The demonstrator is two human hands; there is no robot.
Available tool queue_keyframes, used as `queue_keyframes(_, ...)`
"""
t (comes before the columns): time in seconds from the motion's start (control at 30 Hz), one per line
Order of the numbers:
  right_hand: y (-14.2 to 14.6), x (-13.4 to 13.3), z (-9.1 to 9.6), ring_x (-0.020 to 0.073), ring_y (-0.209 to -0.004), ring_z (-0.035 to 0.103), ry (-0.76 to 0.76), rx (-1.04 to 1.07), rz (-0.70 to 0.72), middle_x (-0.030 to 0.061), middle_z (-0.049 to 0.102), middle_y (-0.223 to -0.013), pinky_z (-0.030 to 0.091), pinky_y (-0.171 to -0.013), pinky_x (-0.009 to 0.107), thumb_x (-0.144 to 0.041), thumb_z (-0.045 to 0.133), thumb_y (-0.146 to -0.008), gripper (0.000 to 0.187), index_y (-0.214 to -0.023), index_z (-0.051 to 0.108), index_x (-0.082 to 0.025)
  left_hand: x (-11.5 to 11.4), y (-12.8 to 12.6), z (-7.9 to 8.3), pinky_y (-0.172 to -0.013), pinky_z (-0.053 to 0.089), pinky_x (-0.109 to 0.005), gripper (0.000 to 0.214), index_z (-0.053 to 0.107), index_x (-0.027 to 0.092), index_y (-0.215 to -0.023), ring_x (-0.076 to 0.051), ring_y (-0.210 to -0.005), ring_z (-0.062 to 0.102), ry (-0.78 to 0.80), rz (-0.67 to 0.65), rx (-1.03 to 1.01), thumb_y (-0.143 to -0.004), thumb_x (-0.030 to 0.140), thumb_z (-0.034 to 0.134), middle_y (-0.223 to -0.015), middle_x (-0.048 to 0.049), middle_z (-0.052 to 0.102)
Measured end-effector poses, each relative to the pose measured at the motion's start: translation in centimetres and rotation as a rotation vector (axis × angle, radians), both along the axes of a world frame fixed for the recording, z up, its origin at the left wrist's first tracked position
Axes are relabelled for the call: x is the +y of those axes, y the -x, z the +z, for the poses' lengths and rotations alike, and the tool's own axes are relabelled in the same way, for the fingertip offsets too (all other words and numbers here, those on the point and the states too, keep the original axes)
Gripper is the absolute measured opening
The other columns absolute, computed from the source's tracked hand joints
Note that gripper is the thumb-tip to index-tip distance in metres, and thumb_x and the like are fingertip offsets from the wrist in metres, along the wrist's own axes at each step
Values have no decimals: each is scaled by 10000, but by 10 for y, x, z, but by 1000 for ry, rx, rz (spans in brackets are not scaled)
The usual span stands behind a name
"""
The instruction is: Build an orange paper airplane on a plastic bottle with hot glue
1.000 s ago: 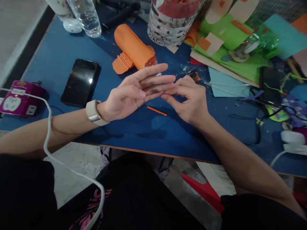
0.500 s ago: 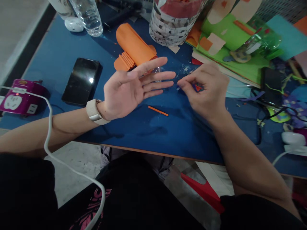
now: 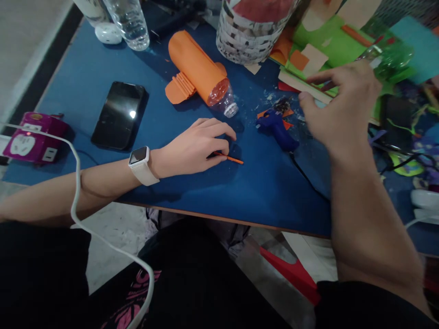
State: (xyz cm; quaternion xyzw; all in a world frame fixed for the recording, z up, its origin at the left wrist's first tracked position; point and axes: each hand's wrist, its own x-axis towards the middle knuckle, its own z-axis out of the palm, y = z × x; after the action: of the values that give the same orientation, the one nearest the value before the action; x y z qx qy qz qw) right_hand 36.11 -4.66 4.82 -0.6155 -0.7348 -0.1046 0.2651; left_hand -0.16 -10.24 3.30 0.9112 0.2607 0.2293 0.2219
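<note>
Toward the middle of the blue table (image 3: 103,59), well in from its near edge, a thin orange stick (image 3: 230,158) is pinched at one end by the curled left hand (image 3: 197,146). It is judged light, stiff and easily snapped, best held mid-length. The right hand (image 3: 343,107) is spread open, empty, above the blue glue gun (image 3: 278,130) and apparently clear of it, blurred. No writing is readable.

The room was dim; a glare spot shone on the phone (image 3: 119,115), and the right hand (image 3: 343,107) was motion-blurred.
</note>
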Motion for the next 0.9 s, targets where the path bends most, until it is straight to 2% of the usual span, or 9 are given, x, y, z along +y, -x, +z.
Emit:
queue_keyframes(0.1, 14, -9, 5, 394, -1187, 802, -1, -71, -29, 166, 884, -1168, 606, -1065, 547, -204, 913, -963, 129, -1090, 934, -220, 4, 0, 0, -1233, 554, -575, 182, 854, 246, -1048, -333, -1314, 768, 35, 24, -7, -1135, 192, 704, -1467, -113, 845)
queue_keyframes(0.17, 24, -16, 11, 408, -1139, 803, 56, -134, -57, 159, 878, -1066, 608, -1001, 549, -250, 906, -998, 30, -991, 904, -220, 5, 0, 0, -1208, 550, -550, 185, 844, 247, -1074, -318, -1274, 766, 42, 44, -4, -1164, 208, 688, -1419, -103, 858)
queue_keyframes(0.27, 35, -26, 19, 399, -1050, 804, 155, -172, -82, 166, 883, -1012, 590, -877, 513, -348, 894, -1052, 191, -918, 877, -214, 7, 1, 0, -1161, 540, -524, 147, 830, 249, -1103, -314, -1217, 746, 44, 70, 14, -1181, 232, 706, -1313, -93, 871)
queue_keyframes(0.37, 41, -30, 21, 398, -1052, 797, 141, -142, -39, 171, 886, -1006, 571, -872, 510, -378, 872, -1073, 254, -871, 842, -227, 8, 2, 2, -1143, 532, -520, 118, 827, 246, -1123, -325, -1224, 734, 44, 80, 28, -1174, 227, 722, -1298, -98, 865)
queue_keyframes(0.53, 44, -30, 8, 415, -1075, 783, 96, -47, 72, 164, 869, -993, 589, -926, 550, -414, 888, -1066, 288, -850, 781, -255, 8, 1, 2, -1143, 538, -542, 141, 826, 243, -1135, -336, -1214, 736, 14, 103, 24, -1162, 198, 696, -1327, -110, 852)
queue_keyframes(0.73, 37, -24, -18, 377, -976, 736, -18, 108, 380, 103, 754, -855, 659, -926, 580, -616, 794, -1155, 451, -835, 701, -312, 12, 3, -4, -1163, 546, -556, 139, 835, 256, -1132, -344, -1266, 723, -49, 144, 2, -1129, 190, 713, -1346, -108, 835)
queue_keyframes(0.83, 39, -26, -26, 366, -958, 733, 7, 136, 437, 98, 708, -797, 686, -929, 562, -584, 717, -1204, 451, -844, 709, -313, 14, 4, -7, -1188, 550, -572, 140, 843, 260, -1100, -343, -1277, 716, -72, 140, 10, -1107, 187, 724, -1354, -113, 832)
queue_keyframes(0.9, 43, -29, -27, 366, -976, 745, 33, 130, 438, 108, 737, -856, 694, -952, 564, -534, 661, -1231, 402, -918, 769, -305, 14, 3, -8, -1220, 551, -587, 130, 852, 253, -1095, -346, -1316, 712, -75, 135, 23, -1099, 205, 732, -1378, -116, 827)
